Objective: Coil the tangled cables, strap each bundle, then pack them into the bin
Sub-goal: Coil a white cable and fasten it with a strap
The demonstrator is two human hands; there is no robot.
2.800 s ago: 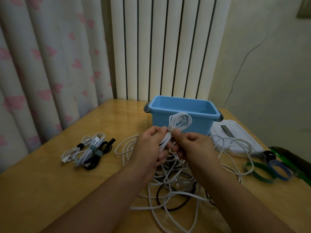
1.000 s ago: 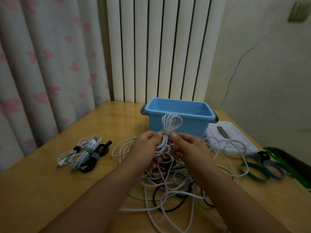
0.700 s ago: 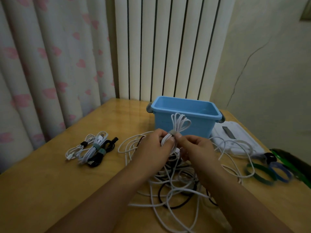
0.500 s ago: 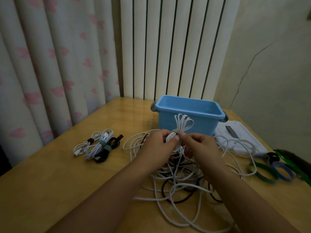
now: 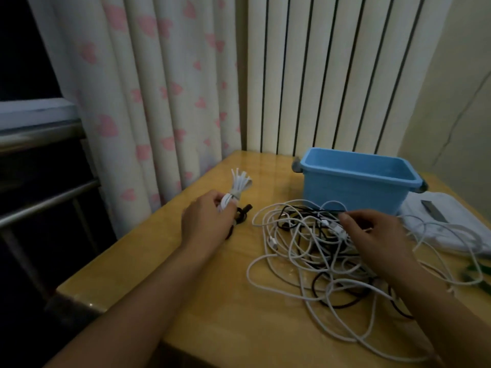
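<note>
The left hand (image 5: 206,221) grips a strapped white bundle (image 5: 233,193) out over the table's left side, likely to park it by the dark coil (image 5: 240,216) there; its loops fan upright above a pale strap. The right hand (image 5: 372,235) reaches, fingers loosely spread and holding nothing, into the tangled cables (image 5: 305,251) before the empty blue bin (image 5: 353,181)

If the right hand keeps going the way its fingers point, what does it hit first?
The right hand points up-left over the tangled cables; its fingers would probably meet a black cable at the pile's far edge, before the blue bin. Depth is unclear.
</note>
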